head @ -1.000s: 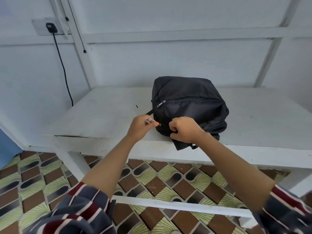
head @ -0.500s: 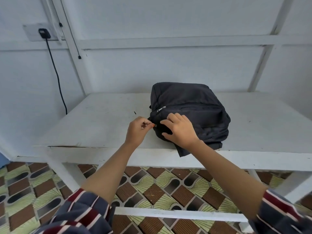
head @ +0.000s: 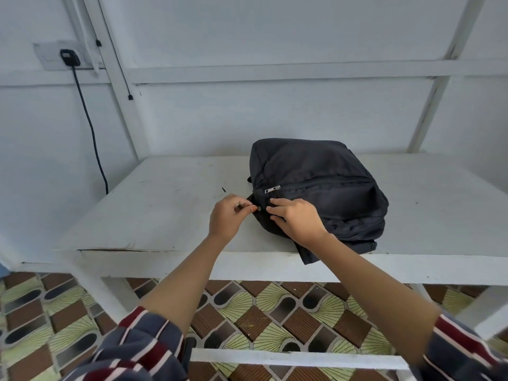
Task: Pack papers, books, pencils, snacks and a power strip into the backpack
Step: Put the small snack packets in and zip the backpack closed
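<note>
A dark grey backpack [head: 324, 174] lies flat on the white table [head: 165, 210], its zippers shut; a silver zipper pull [head: 272, 189] shows on the upper zipper. My left hand [head: 226, 218] pinches a small metal zipper pull [head: 254, 207] at the backpack's left corner. My right hand [head: 295, 220] rests on the bag's front left edge with fingers spread, pressing the fabric beside that zipper. No papers, books, pencils, snacks or power strip are in view.
A wall socket with a black plug [head: 68, 57] and a dark cable [head: 93, 133] hangs down the wall at left. The table stands against a white panelled wall. Patterned tile floor [head: 261, 312] lies below, with a white crossbar [head: 288, 358] near my arms.
My right hand opened from a curled grip on the bag's front edge to spread fingers on the fabric. My left hand keeps pinching the zipper pull at the bag's corner.
</note>
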Tool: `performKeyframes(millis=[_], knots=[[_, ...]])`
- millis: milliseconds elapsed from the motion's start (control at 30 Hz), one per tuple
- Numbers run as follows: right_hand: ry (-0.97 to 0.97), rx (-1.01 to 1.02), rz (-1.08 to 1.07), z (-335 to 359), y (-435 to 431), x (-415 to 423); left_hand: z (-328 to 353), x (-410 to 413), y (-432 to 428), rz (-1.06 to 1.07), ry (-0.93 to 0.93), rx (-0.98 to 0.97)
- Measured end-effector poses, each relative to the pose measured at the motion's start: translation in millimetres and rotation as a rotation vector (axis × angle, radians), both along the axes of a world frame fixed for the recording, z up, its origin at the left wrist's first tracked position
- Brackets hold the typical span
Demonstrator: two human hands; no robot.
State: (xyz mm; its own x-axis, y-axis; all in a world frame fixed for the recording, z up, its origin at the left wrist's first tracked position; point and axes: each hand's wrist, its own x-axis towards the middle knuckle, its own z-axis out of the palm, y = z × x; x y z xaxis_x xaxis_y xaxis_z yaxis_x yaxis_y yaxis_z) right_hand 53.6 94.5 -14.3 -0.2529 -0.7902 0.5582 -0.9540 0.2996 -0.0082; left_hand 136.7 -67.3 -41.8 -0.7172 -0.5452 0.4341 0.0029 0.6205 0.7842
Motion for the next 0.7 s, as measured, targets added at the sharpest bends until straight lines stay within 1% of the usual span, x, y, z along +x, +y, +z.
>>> performKeyframes(millis=[167, 333, 400, 467, 533, 633, 700], knots=[[0.023, -0.035, -0.024, -3.9, -5.4, -7.1, -0.1, -9.1, 2.1, 0.125, -0.057, -0.065], [-0.020, -0.085, 0.046, -2.5, -3.4, -11.4, -7.9, -16.9, -20.1, 0.242, -0.070, -0.006], [-0.076, -0.027, 0.042, 0.9, -2.0, -12.0, -12.2, -21.9, -24.1, 0.284, -0.095, 0.054], [-0.164, 0.104, -0.020, 9.2, -2.2, -14.1, -12.9, -28.9, -22.3, 0.298, -0.128, 0.099], [-0.186, 0.204, -0.056, 18.4, -4.1, -20.7, -10.3, -34.2, -21.6, 0.254, -0.161, 0.079], [-0.262, 0.166, -0.028, 30.0, -14.3, -23.7, -2.6, -34.6, -27.4, 0.080, -0.148, 0.116], [-0.204, 0.200, -0.065, 27.6, -25.5, -22.8, 2.3, -31.7, -30.8, 0.004, -0.138, 0.138]])
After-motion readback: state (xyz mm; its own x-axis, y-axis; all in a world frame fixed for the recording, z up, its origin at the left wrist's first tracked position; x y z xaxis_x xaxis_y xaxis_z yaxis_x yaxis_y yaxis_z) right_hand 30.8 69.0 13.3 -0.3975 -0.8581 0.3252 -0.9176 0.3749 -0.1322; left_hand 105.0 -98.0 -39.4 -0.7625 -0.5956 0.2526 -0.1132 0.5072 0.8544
